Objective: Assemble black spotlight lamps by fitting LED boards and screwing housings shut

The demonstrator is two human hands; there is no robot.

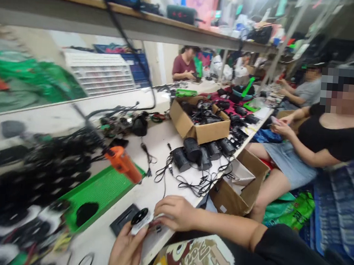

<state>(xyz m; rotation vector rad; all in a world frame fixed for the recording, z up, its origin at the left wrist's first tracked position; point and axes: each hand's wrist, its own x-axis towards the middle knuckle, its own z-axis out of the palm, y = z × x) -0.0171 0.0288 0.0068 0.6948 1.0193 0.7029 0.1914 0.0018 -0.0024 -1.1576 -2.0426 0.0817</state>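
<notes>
My left hand (pixel 126 247) is closed on a small white part with a round black disc (pixel 140 216) on its top. Right beside it, the fingers of my right hand (pixel 175 212) are bent together in a pinch at the part's right end; what lies between them is mostly hidden. Just behind the left fingers, a flat black square block (pixel 124 220) rests on the white bench (pixel 94 244). An orange electric screwdriver (pixel 125 165) hangs on a cord above a green tray (pixel 108 190), which has a dark pad (pixel 86 214) in it.
Black housings (pixel 181 159) with cables lie beyond my hands, before a cardboard box (pixel 212 131) of dark parts. Blurred dark parts (pixel 54 172) crowd the left. A person (pixel 305 138) sits at the right by an open carton (pixel 240 186). A shelf (pixel 82 15) spans overhead.
</notes>
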